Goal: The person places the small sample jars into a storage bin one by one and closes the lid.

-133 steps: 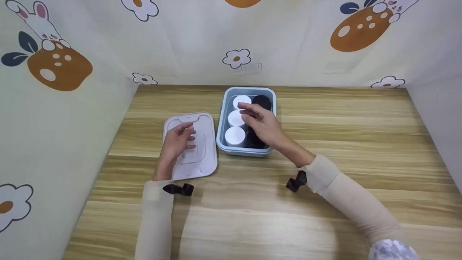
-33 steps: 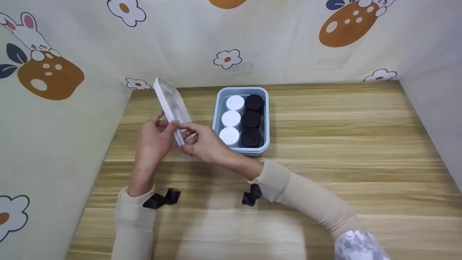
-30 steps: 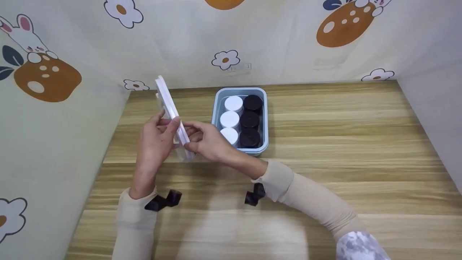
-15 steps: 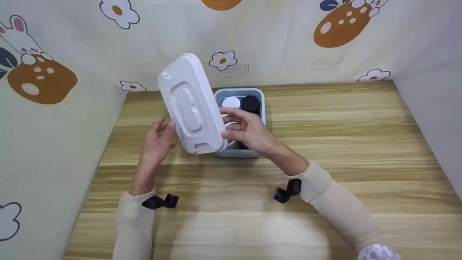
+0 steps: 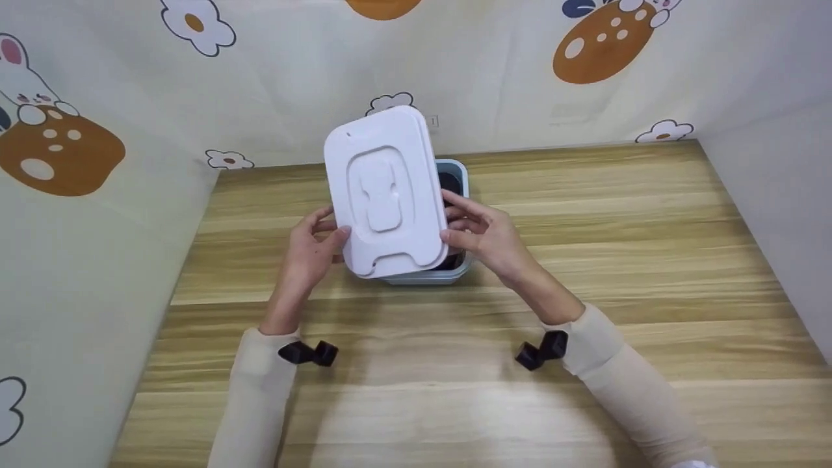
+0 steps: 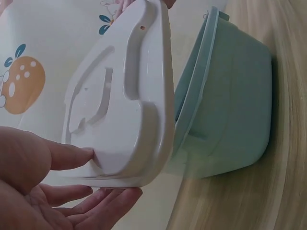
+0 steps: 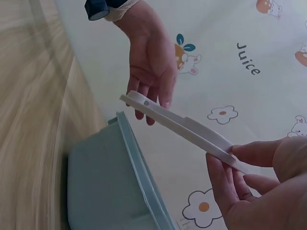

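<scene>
A white plastic lid with a raised pattern is held tilted above the light-blue plastic box. My left hand pinches the lid's left edge, thumb on top and fingers beneath, as the left wrist view shows. On the opposite edge my right hand has the same kind of pinch, its thumb over the rim. Between lid and box there is a gap in both wrist views. A black round cap shows in the box past the lid's right edge; most of the contents are hidden.
The box stands on a wood-grain table, close to the back wall. That wall carries printed flowers, rabbits and oranges. Another wall borders the table on the left. Small black devices sit on both wrists.
The lid has been lifted off the table, turned patterned face up and brought right, over the box. My left hand let go of it and now grips its left edge again.
</scene>
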Demonstrator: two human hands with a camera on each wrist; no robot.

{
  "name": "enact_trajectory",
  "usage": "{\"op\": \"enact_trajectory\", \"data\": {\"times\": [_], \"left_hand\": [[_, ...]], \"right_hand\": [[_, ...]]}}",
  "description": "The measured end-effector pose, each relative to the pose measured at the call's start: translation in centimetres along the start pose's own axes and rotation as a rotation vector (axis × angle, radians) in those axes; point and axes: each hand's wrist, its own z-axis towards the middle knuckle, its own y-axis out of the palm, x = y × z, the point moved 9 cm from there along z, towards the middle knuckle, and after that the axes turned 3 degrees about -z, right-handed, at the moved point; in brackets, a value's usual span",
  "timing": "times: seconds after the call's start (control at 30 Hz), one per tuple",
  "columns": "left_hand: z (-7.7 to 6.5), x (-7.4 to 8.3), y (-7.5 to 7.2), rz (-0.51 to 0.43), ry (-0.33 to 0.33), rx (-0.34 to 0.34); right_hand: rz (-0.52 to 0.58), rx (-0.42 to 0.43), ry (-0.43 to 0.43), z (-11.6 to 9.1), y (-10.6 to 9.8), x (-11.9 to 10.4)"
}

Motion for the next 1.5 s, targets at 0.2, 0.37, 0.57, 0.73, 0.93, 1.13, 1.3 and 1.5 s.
{"op": "enact_trajectory", "data": {"times": [0.2,0.37,0.57,0.73,0.93,1.13,1.3,1.5], "left_hand": [[1.1,0.9,1.8,0.071,-0.011,-0.06],[1.9,1.7,3.2,0.179,-0.022,-0.109],[2.4,2.0,4.1,0.306,-0.02,-0.132],[2.6,1.7,4.7,0.352,-0.004,-0.121],[2.5,0.9,4.9,0.367,0.015,-0.103],[2.6,0.5,4.8,0.348,0.029,-0.119],[2.7,-0.1,5.0,0.358,0.024,-0.147],[2.4,0.1,5.6,0.415,0.112,-0.159]], "right_hand": [[-0.073,0.127,0.088,-0.1,-2.1,0.7],[-0.142,0.19,0.139,-0.2,-3.3,1.8],[-0.235,0.214,0.18,-0.2,-4.1,3.1],[-0.271,0.213,0.214,-0.4,-4.4,4.5],[-0.262,0.188,0.252,-0.6,-4.0,5.8],[-0.19,0.178,0.27,-0.5,-3.6,6.3],[-0.19,0.176,0.27,-0.3,-3.5,6.3],[-0.144,0.15,0.288,0.0,-3.9,6.9]]}}
